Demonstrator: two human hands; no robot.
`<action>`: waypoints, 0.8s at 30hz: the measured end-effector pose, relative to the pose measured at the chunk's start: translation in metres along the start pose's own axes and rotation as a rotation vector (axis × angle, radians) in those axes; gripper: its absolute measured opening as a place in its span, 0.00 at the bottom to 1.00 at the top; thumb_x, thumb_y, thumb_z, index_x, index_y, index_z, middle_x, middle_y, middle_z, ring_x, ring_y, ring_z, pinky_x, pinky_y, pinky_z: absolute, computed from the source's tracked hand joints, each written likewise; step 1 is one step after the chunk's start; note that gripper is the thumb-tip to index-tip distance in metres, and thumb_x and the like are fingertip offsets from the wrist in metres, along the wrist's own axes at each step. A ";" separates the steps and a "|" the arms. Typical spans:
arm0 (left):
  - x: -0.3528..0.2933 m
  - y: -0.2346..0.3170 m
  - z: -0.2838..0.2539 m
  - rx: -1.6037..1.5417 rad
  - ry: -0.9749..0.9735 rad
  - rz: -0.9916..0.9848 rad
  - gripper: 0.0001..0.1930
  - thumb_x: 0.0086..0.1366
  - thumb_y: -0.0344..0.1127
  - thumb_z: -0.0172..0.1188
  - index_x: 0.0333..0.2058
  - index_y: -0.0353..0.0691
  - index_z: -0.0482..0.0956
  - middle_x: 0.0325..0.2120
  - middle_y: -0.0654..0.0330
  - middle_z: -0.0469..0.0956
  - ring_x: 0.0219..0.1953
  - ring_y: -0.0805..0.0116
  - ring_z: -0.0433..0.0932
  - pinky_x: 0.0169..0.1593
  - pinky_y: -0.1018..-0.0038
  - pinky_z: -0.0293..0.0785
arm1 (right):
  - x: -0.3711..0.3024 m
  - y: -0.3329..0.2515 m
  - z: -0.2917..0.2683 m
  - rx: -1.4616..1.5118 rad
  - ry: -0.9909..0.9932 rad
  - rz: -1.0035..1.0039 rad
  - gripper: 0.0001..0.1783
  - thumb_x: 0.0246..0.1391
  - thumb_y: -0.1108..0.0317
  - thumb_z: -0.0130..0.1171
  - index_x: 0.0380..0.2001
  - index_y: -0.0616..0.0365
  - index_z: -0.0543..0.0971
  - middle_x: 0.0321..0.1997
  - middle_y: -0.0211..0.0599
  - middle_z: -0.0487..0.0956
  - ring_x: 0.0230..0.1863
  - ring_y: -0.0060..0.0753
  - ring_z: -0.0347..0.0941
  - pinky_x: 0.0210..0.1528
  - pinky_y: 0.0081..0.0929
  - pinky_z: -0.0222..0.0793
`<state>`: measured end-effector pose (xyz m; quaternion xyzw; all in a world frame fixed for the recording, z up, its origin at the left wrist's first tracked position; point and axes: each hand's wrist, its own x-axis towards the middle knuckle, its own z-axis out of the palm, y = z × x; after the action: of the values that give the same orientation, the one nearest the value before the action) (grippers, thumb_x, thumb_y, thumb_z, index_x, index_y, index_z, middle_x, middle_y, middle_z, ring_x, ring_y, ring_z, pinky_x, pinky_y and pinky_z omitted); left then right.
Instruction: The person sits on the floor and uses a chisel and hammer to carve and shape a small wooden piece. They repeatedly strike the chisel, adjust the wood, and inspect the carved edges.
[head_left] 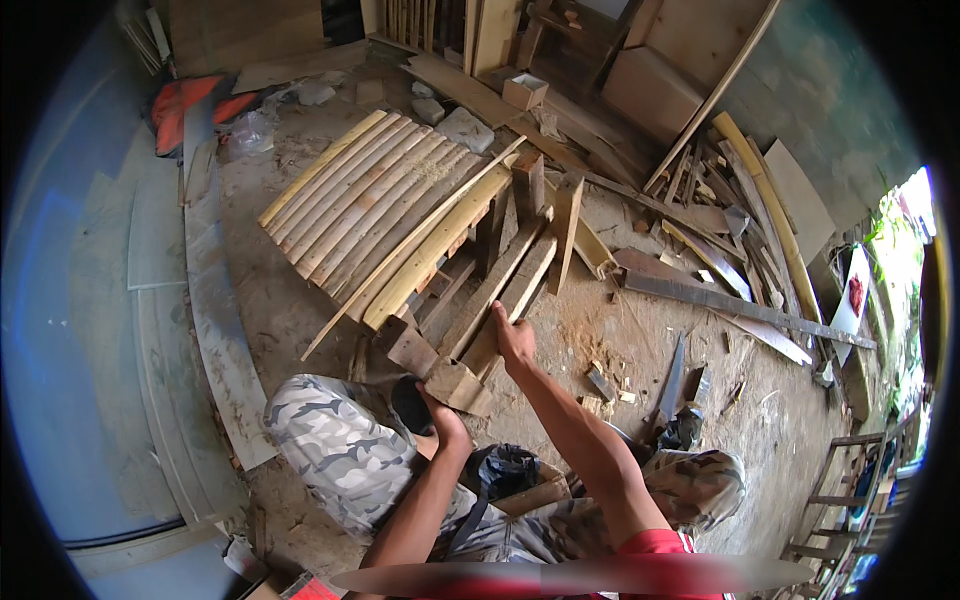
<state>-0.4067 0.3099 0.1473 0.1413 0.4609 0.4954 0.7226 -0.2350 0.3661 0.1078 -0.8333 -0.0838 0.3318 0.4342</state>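
Note:
A wooden frame [496, 285] of two long parallel bars, with short upright posts at its ends, lies in front of me. My right hand [515, 343] is closed round its right bar, the thumb stretched along the wood. At the near end, my left hand [445, 418] grips the edge of a thick wooden post [457, 386], some of its fingers hidden by the wood. Just beyond the frame leans a slatted wooden panel [375, 195] with rounded slats and sawdust on top. A long thin strip of wood [420, 240] lies along its right side.
A handsaw [671, 380] rests on the floor to my right, near wood chips [600, 385]. A long dark beam [740, 296] and a pile of scrap boards [745, 215] lie farther right. A blue wall panel [80, 300] stands at left; a small open box [525, 92] sits at the back.

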 end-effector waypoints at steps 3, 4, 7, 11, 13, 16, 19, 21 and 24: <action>0.002 0.001 0.008 0.028 -0.016 0.042 0.37 0.70 0.66 0.37 0.68 0.47 0.56 0.67 0.62 0.58 0.69 0.64 0.55 0.70 0.65 0.48 | -0.001 -0.001 0.000 -0.087 0.000 -0.059 0.41 0.47 0.33 0.63 0.42 0.67 0.78 0.35 0.49 0.79 0.36 0.36 0.77 0.36 0.35 0.73; 0.002 0.001 0.011 0.038 0.013 0.026 0.38 0.69 0.67 0.37 0.68 0.47 0.55 0.67 0.61 0.57 0.69 0.63 0.54 0.70 0.63 0.47 | -0.002 0.000 -0.002 0.034 -0.071 -0.077 0.41 0.48 0.35 0.64 0.47 0.66 0.74 0.39 0.49 0.78 0.39 0.36 0.77 0.37 0.35 0.73; 0.000 0.004 0.016 0.010 0.006 0.035 0.39 0.69 0.68 0.37 0.68 0.47 0.54 0.67 0.60 0.57 0.69 0.61 0.54 0.70 0.63 0.46 | -0.009 0.008 -0.008 0.341 -0.299 -0.029 0.45 0.49 0.44 0.68 0.59 0.65 0.62 0.48 0.50 0.75 0.45 0.38 0.75 0.42 0.36 0.75; 0.000 0.006 0.015 0.054 -0.019 0.062 0.37 0.69 0.66 0.38 0.67 0.46 0.57 0.67 0.59 0.57 0.69 0.59 0.55 0.70 0.61 0.47 | -0.025 0.013 -0.005 0.542 -0.446 -0.010 0.52 0.48 0.53 0.72 0.64 0.61 0.49 0.56 0.50 0.68 0.50 0.42 0.73 0.49 0.39 0.77; 0.003 0.007 0.012 0.104 -0.071 0.094 0.39 0.69 0.68 0.33 0.68 0.47 0.56 0.67 0.59 0.57 0.69 0.60 0.55 0.70 0.61 0.47 | -0.032 0.008 0.003 0.522 -0.390 -0.023 0.51 0.49 0.53 0.72 0.63 0.61 0.50 0.56 0.51 0.68 0.52 0.44 0.72 0.51 0.39 0.76; 0.008 0.010 0.008 0.118 -0.121 0.091 0.39 0.69 0.70 0.31 0.67 0.47 0.57 0.67 0.59 0.58 0.69 0.61 0.55 0.70 0.62 0.48 | -0.041 -0.003 0.008 0.479 -0.284 -0.030 0.57 0.41 0.49 0.76 0.62 0.65 0.51 0.58 0.52 0.67 0.58 0.45 0.68 0.58 0.40 0.70; 0.010 0.015 0.005 0.134 -0.137 0.066 0.39 0.68 0.70 0.32 0.67 0.47 0.58 0.66 0.59 0.59 0.68 0.61 0.56 0.70 0.62 0.49 | -0.047 -0.011 0.009 0.434 -0.233 0.010 0.64 0.36 0.47 0.78 0.62 0.68 0.47 0.59 0.58 0.66 0.60 0.48 0.67 0.62 0.37 0.64; 0.012 0.019 0.004 0.138 -0.135 0.046 0.40 0.68 0.70 0.33 0.67 0.47 0.58 0.66 0.58 0.59 0.68 0.61 0.57 0.70 0.62 0.49 | -0.046 -0.013 0.007 0.423 -0.247 0.031 0.64 0.35 0.47 0.78 0.61 0.69 0.46 0.59 0.59 0.66 0.60 0.49 0.66 0.62 0.37 0.64; 0.016 0.027 0.005 0.133 -0.084 0.032 0.41 0.69 0.69 0.32 0.68 0.43 0.54 0.67 0.57 0.56 0.69 0.59 0.55 0.70 0.62 0.49 | -0.043 -0.011 0.008 0.478 -0.256 -0.026 0.63 0.35 0.47 0.78 0.60 0.69 0.48 0.59 0.60 0.66 0.59 0.49 0.67 0.62 0.37 0.65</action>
<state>-0.4170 0.3371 0.1591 0.2172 0.4596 0.4689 0.7223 -0.2713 0.3597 0.1343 -0.6572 -0.0678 0.4391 0.6088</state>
